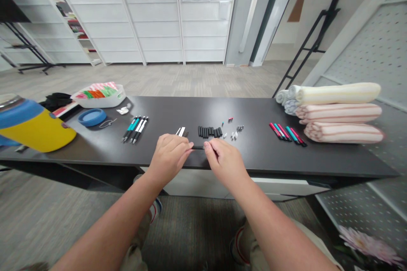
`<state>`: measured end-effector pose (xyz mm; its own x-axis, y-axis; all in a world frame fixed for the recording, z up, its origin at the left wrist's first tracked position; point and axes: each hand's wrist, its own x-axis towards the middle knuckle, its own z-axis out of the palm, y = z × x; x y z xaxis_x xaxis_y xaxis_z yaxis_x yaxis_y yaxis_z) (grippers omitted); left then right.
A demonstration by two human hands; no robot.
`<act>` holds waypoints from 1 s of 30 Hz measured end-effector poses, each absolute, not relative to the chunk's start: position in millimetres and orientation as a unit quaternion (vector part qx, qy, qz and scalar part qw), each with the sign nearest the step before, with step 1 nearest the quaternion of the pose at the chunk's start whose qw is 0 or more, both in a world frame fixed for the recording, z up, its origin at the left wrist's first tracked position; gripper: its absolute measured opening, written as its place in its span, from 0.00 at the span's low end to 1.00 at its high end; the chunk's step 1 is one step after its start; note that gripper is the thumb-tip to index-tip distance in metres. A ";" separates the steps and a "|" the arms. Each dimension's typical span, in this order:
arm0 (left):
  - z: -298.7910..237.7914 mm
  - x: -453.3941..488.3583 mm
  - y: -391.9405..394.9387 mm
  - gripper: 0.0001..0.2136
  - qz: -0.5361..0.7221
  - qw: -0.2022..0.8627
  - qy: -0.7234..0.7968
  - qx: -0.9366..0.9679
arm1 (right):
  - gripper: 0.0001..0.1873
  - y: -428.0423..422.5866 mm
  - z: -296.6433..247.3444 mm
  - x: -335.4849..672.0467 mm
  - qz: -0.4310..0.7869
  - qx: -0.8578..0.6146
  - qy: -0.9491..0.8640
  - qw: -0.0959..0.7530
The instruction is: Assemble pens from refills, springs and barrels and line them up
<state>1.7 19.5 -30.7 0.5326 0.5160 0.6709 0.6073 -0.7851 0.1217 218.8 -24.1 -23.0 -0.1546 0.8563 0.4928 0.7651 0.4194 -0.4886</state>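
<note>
Over the front edge of the dark table, a slim black pen part (198, 147) runs sideways between my two hands. Its left end sits in the closed fingers of my left hand (170, 152); my right hand (226, 159) pinches the other end, and the fingers hide both tips. Just beyond lie a row of short black grip sleeves (210, 131), a few white refill tubes (181, 131) partly behind my left hand, small clear tips (234, 135) and tiny metal pieces (240, 128). Coloured pen barrels (286, 132) lie to the right, whole-looking pens (135, 129) to the left.
The dark tabletop (178, 110) carries a yellow and blue jar (38, 125), a blue lid (92, 117) and a white tray (104, 100) of colourful wrapped items at left. Rolled towels (343, 112) are stacked at right. Pink flowers (365, 243) stand low at right.
</note>
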 end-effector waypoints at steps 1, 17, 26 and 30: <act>-30.4 1.6 19.2 0.04 -0.367 0.060 -0.327 -0.869 | 0.20 -25.2 -20.8 218.0 0.060 -0.536 -0.757 0.368; -21.2 1.9 25.9 0.08 -0.547 -0.149 -0.433 -0.701 | 0.13 92.2 31.2 348.9 -0.004 -0.658 -0.748 0.082; -23.8 13.5 39.8 0.15 -0.658 -0.459 -0.360 -0.476 | 0.12 130.2 18.0 352.5 0.012 -0.623 -0.782 0.006; -22.7 12.3 41.8 0.14 -0.648 -0.552 -0.311 -0.422 | 0.09 132.9 14.7 349.7 0.009 -0.630 -0.777 0.007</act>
<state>12.3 41.8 -22.7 -0.0341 0.9784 0.2037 -0.4542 -0.1967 0.8689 349.7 132.9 14.7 -0.2071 0.9783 -0.0009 0.9780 0.2070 -0.0235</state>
